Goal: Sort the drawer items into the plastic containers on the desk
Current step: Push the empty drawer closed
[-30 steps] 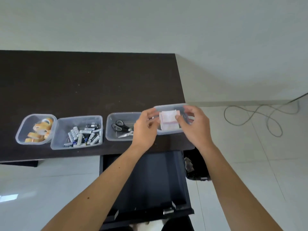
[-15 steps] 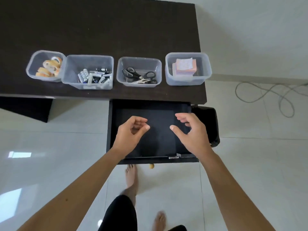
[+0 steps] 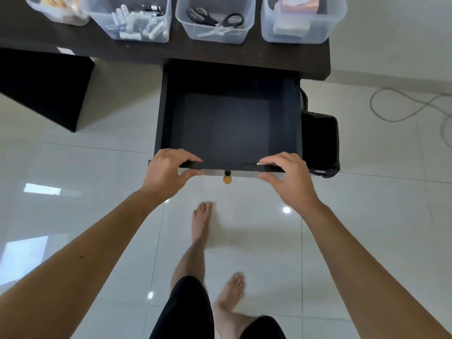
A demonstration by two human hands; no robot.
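Observation:
The black drawer (image 3: 230, 123) stands pulled out under the dark desk (image 3: 146, 52), with nothing visible inside it. My left hand (image 3: 168, 171) grips the left part of the drawer's front edge, fingers over the top and thumb below. My right hand (image 3: 288, 176) grips the right part of the same edge the same way. Between them hangs the small gold knob (image 3: 227, 179). Along the desk's near edge stand clear plastic containers: one with tape rolls (image 3: 58, 8), one with batteries (image 3: 137, 23), one with scissors (image 3: 215, 23), one with note pads (image 3: 300, 20).
A black bin (image 3: 320, 143) stands on the floor right of the drawer. A grey cable (image 3: 401, 106) loops over the white tiles at far right. My bare feet (image 3: 203, 221) are on the floor below the drawer. The desk's dark side panel (image 3: 41, 91) is at left.
My hands left the note pads in the right container, came down over the drawer and now grip its front edge. The view has tilted down toward the floor.

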